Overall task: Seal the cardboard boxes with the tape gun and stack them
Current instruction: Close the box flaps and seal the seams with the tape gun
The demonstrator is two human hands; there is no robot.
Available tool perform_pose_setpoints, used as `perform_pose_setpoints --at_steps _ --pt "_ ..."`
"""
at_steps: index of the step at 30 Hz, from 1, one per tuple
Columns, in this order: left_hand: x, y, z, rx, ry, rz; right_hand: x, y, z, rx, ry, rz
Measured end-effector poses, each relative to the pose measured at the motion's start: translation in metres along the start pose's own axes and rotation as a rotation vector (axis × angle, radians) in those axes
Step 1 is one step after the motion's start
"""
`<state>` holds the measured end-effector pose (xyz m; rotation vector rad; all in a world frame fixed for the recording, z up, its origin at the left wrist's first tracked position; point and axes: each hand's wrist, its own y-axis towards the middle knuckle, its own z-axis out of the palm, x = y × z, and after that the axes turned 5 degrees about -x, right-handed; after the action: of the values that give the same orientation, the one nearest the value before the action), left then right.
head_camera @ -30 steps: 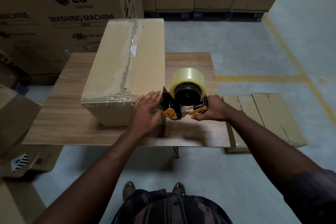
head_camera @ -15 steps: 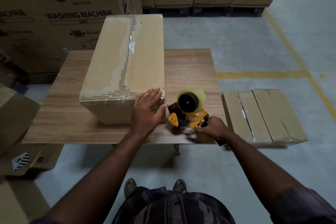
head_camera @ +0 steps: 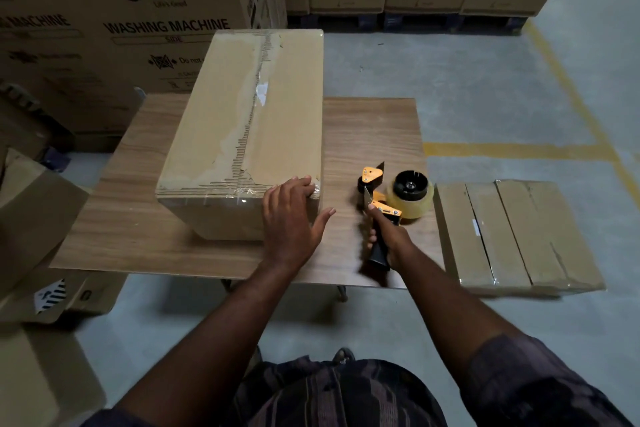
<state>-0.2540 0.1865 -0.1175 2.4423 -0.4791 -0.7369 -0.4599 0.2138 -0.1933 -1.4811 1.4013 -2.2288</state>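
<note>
Cardboard box (head_camera: 242, 135) on the table (head_camera: 374, 135), long axis and taped centre seam running straight away from the body; left hand (head_camera: 291, 222) flat on its near right corner, fingers straight, thumb spread, gripping nothing. Tape gun (head_camera: 391, 198) on its side just right of that corner, apart from the box, handle toward the body and wrapped in the curled right hand (head_camera: 388, 239). Likely next: stacking beside or onto the sealed box (head_camera: 512, 236) on the floor, right of the table.

Grey concrete floor (head_camera: 450, 80), yellow lines (head_camera: 512, 151), wood table (head_camera: 370, 128).
</note>
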Motion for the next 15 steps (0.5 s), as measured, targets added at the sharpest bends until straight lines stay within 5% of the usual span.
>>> perform_pose_setpoints --at_steps 9,12,15 --pt "-0.002 -0.002 0.0 -0.041 0.005 0.007 0.013 0.026 0.019 0.122 -0.111 0.08" --pt "-0.002 -0.002 -0.002 -0.041 0.008 0.012 0.031 -0.002 0.019 0.083 -0.661 0.025" --pt "-0.002 -0.001 -0.003 -0.016 0.001 0.017 0.05 -0.024 0.017 0.016 -1.34 -0.301"
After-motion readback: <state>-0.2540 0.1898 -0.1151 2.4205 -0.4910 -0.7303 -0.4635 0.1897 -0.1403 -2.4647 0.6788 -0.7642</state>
